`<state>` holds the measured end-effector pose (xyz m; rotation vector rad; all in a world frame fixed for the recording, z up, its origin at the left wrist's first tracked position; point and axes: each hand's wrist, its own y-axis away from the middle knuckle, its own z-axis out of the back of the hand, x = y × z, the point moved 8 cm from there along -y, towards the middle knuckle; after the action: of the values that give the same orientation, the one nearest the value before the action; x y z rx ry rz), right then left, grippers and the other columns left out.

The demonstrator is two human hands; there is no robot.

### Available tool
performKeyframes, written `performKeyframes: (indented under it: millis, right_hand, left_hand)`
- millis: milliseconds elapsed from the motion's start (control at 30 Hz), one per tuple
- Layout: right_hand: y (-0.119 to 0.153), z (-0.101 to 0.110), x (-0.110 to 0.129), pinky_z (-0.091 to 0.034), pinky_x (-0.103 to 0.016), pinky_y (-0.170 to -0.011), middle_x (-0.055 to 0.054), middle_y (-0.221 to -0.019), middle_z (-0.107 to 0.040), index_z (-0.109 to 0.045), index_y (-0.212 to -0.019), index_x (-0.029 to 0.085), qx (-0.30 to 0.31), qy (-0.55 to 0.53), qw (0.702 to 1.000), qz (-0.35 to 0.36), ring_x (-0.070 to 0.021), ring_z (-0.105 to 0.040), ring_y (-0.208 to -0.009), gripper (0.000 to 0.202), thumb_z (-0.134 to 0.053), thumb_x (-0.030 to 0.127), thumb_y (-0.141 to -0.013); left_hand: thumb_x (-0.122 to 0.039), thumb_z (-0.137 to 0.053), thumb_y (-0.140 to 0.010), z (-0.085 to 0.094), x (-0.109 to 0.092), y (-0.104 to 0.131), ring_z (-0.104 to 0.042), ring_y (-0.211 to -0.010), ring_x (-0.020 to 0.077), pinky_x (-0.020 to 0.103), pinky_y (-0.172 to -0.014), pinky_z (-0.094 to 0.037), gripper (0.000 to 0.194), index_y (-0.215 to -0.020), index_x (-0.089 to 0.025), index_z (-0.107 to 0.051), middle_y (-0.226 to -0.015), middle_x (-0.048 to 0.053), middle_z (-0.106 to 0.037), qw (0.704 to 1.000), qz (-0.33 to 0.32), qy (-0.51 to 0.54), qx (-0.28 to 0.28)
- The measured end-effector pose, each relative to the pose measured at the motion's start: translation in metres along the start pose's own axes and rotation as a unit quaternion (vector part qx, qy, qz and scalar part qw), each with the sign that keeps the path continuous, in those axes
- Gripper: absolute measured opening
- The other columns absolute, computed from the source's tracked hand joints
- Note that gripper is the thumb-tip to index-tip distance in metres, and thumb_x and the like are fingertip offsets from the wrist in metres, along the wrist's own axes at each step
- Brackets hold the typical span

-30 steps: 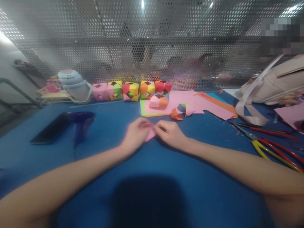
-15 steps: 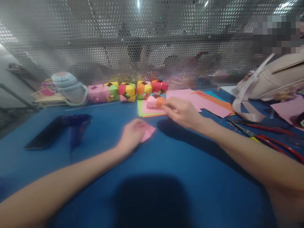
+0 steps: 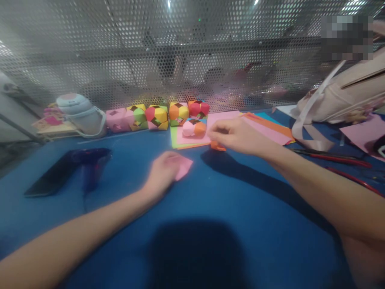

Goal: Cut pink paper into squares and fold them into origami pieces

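My left hand (image 3: 162,172) rests on the blue table with its fingers closed on a folded pink paper (image 3: 184,167), one pointed corner sticking out to the right. My right hand (image 3: 231,134) is at the near edge of the paper stack, fingers curled together in a pinch. Just below its fingertips shows a folded orange paper piece (image 3: 218,146); whether the fingers grip it I cannot tell. Left of that hand, a folded paper ball (image 3: 194,128) in pink, orange and blue sits on the stack of coloured sheets (image 3: 177,140).
Folded paper balls (image 3: 158,117) stand in a row along the perforated metal screen (image 3: 135,60). A hair dryer (image 3: 92,160) and a dark flat object (image 3: 48,176) lie left, near a pale lidded container (image 3: 84,116). Red-handled tools (image 3: 339,158) and a beige bag (image 3: 345,92) are right.
My right hand has moved slightly right, off the paper ball, and the orange piece now shows beneath its fingers. My left hand keeps holding the pink paper. The whole view has shifted a little.
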<state>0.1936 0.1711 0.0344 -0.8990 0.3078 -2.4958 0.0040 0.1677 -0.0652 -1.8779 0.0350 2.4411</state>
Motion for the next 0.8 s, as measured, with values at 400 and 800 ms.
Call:
performKeyframes:
  millis: [400,800]
  right_hand:
    - [-0.009,0.001,-0.034,-0.044,-0.033,-0.081,-0.005,-0.115,-0.067,-0.065,-0.110,0.020,0.028,0.224,0.964,0.140,-0.0214,-0.059,-0.099,0.046,-0.038,0.002,-0.077]
    - [-0.012,-0.029,-0.060,-0.038,-0.036,-0.083,-0.007,-0.109,-0.069,-0.067,-0.110,0.023,0.083,0.233,0.955,0.166,-0.0221,-0.060,-0.097,0.042,-0.043,0.007,-0.081]
  left_hand:
    - [-0.012,-0.051,-0.062,-0.003,0.001,0.000,-0.059,-0.064,0.0135,0.023,-0.055,-0.041,0.035,-0.095,-0.016,-0.062,-0.088,0.006,-0.070,0.998,0.002,-0.055,0.023]
    - [-0.014,-0.053,-0.065,-0.005,0.001,-0.002,-0.061,-0.072,0.0150,0.023,-0.060,-0.044,0.029,-0.093,-0.017,-0.062,-0.093,0.006,-0.070,0.998,-0.009,-0.044,0.043]
